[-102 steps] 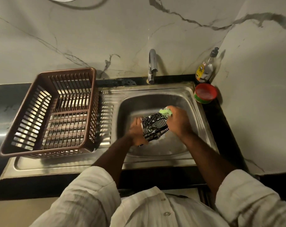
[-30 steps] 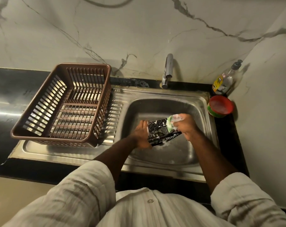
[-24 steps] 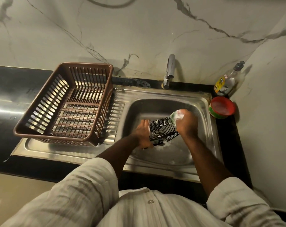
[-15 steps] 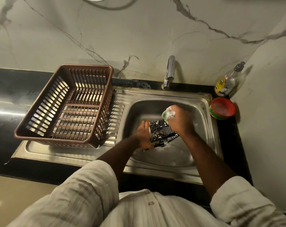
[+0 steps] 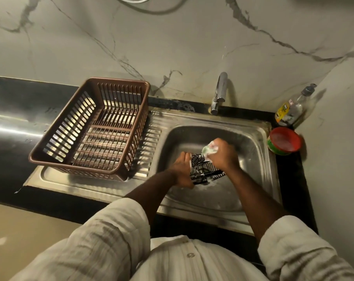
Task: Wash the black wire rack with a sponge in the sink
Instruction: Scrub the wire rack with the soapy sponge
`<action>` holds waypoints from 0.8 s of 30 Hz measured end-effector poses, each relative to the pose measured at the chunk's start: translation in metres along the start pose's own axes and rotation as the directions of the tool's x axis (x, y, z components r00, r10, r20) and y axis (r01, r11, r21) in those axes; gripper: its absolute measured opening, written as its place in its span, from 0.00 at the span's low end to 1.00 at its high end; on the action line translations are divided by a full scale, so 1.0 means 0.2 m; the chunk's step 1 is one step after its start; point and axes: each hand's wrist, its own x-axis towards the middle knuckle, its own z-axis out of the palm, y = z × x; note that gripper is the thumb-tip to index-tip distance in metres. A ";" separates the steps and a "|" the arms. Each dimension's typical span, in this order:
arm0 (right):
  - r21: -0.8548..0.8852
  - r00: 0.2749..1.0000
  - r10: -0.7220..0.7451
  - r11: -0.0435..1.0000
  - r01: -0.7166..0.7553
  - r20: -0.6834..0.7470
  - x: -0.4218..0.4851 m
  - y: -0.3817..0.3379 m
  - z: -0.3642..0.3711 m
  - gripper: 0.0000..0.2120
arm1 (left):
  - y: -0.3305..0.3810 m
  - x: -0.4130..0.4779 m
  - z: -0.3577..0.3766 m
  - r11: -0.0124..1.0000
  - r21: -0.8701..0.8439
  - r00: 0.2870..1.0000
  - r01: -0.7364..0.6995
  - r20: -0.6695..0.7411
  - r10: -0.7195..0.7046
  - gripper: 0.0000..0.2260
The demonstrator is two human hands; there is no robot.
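Note:
A small black wire rack (image 5: 202, 171) with soap foam on it is held over the steel sink basin (image 5: 251, 151). My left hand (image 5: 182, 171) grips the rack's left edge. My right hand (image 5: 222, 156) grips a soapy green sponge (image 5: 209, 148) and presses it on the rack's far top corner. The right part of the rack is hidden under my right hand.
A brown slatted plastic basket (image 5: 95, 128) stands on the steel drainboard at the left. The tap (image 5: 219, 92) rises behind the basin, with no water visible. A soap bottle (image 5: 291, 110) and a red tub (image 5: 284, 140) stand in the right corner by the wall.
My right hand has rubbed the sponge back and forth over the rack's upper side and now sits at its far corner. My left hand has kept its hold on the rack.

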 end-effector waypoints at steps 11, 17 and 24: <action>-0.102 0.982 -0.033 0.995 0.014 -0.188 -0.13 -0.09 0.05 0.11 | 0.01 0.03 -0.01 0.996 -0.065 0.998 0.066 -0.013 -0.066 0.55; -0.119 0.999 -0.002 0.993 -0.002 -0.035 -0.09 -0.11 0.10 0.14 | -0.02 0.02 -0.02 0.998 -0.061 1.000 0.019 -0.019 -0.021 0.53; 0.339 0.986 0.121 0.938 -0.076 -0.113 -0.03 -0.04 -0.02 0.15 | 0.00 0.03 -0.01 0.995 -0.074 0.997 0.074 -0.012 -0.075 0.57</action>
